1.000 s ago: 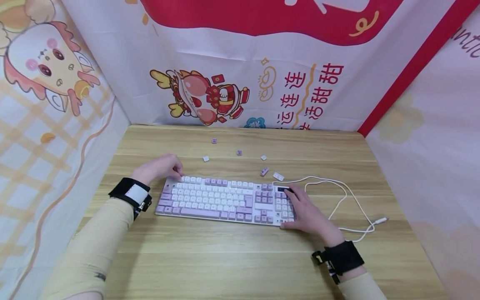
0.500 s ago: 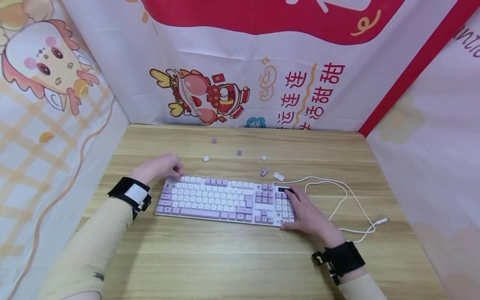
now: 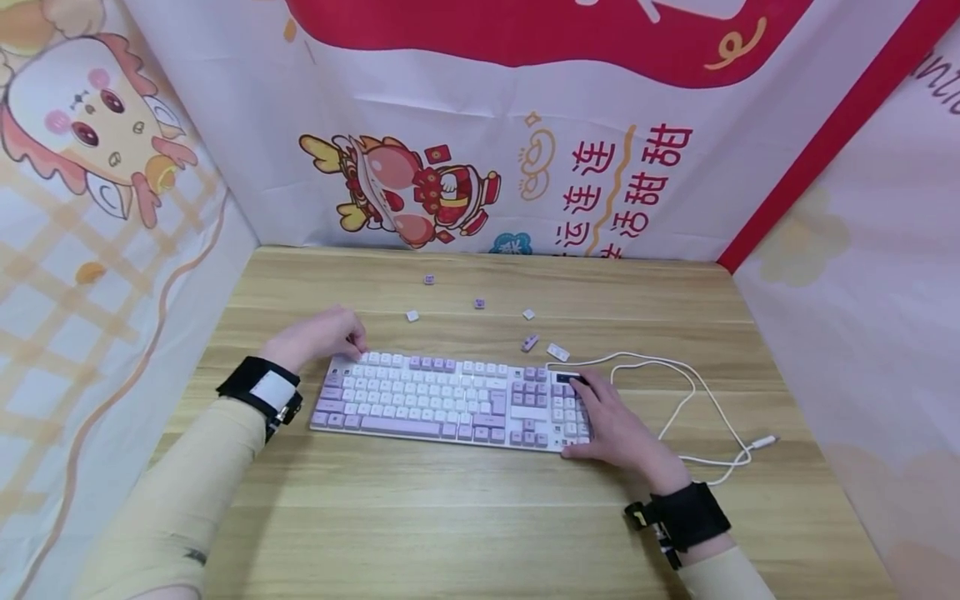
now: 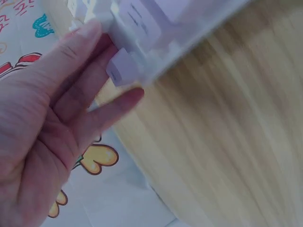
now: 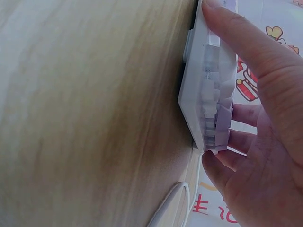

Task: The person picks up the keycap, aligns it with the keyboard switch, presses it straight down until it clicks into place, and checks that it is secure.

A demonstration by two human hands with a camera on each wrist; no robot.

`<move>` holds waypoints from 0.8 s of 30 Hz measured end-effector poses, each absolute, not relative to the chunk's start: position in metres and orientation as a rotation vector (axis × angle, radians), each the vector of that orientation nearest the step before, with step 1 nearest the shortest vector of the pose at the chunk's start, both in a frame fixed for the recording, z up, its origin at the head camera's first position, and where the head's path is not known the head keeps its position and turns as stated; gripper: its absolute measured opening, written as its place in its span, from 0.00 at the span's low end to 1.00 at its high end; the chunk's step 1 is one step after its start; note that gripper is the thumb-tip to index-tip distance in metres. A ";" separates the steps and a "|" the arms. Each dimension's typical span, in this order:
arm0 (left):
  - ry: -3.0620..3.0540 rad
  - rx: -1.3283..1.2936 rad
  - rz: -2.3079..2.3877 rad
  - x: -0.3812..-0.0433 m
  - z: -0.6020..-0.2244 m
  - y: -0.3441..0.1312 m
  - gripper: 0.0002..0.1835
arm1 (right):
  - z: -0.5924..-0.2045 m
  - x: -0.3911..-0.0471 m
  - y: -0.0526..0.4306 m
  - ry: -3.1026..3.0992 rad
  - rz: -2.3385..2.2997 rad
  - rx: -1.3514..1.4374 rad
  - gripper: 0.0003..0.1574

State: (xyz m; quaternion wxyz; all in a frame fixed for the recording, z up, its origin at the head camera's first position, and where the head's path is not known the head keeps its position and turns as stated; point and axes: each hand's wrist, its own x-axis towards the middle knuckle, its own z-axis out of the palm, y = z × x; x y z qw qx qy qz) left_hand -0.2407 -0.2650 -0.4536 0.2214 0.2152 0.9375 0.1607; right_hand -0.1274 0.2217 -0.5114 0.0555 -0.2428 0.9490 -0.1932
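Note:
A white and lilac keyboard (image 3: 420,392) lies across the middle of the wooden table. My left hand (image 3: 326,335) holds its back left corner, thumb on top by the keys and fingers at the back edge; in the left wrist view a lilac keycap (image 4: 123,68) stands at that corner beside the fingers. My right hand (image 3: 618,429) spans the right end, thumb (image 5: 227,19) at the front edge and fingers over toward the back, hiding part of the number pad. Bare key positions show near the left end and on the right part of the keyboard.
Behind the keyboard lie several loose keycaps, among them a white one (image 3: 412,316), a lilac one (image 3: 479,304) and a long white one (image 3: 557,352). The white cable (image 3: 708,400) loops to the right, its plug (image 3: 762,442) near the table's right side. Printed cloth (image 3: 450,100) hangs behind.

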 end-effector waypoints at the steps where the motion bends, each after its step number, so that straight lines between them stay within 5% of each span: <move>1: 2.593 0.594 0.443 -0.241 -0.454 -0.265 0.03 | -0.512 -0.127 0.222 2.880 -0.588 -0.736 0.72; 24: 2.630 0.500 0.421 -0.235 -0.444 -0.251 0.05 | -0.508 -0.127 0.223 2.845 -0.564 -0.706 0.74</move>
